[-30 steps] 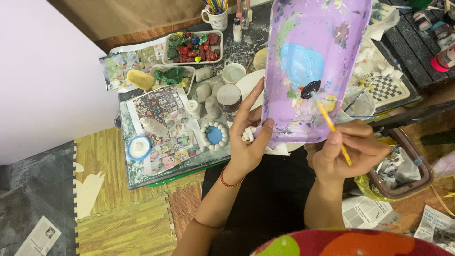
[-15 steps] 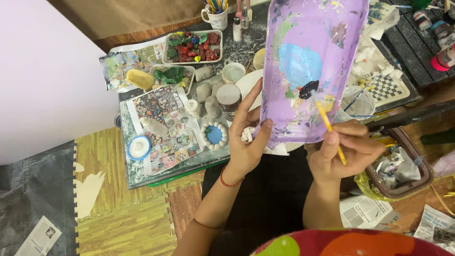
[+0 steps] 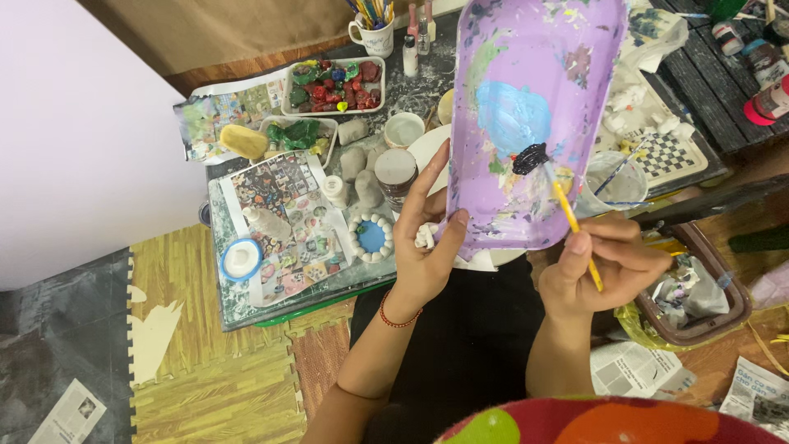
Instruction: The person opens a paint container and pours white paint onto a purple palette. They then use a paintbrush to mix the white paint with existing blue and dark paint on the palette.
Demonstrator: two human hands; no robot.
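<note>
**Brush on the purple tray**

The left hand (image 3: 423, 247) holds a purple tray (image 3: 534, 99) by its lower left edge, the thumb pressed on the inner face and the fingers behind it. The tray is lifted above the table (image 3: 329, 271) and tilted toward the camera. Its surface has a light blue patch and many small paint marks.

The right hand (image 3: 608, 263) pinches a yellow brush (image 3: 575, 226) between thumb and fingers. The brush tip touches a black paint blob (image 3: 530, 156) near the middle of the tray, just beside the blue patch.

Under the tray, on the table, stand a white cup (image 3: 404, 129), grey stones (image 3: 355, 160) and a blue dish (image 3: 371, 236) with a white beaded rim. A tray of red stones (image 3: 333, 85) lies further back. A brown basket (image 3: 694, 300) sits right of the right hand.
</note>
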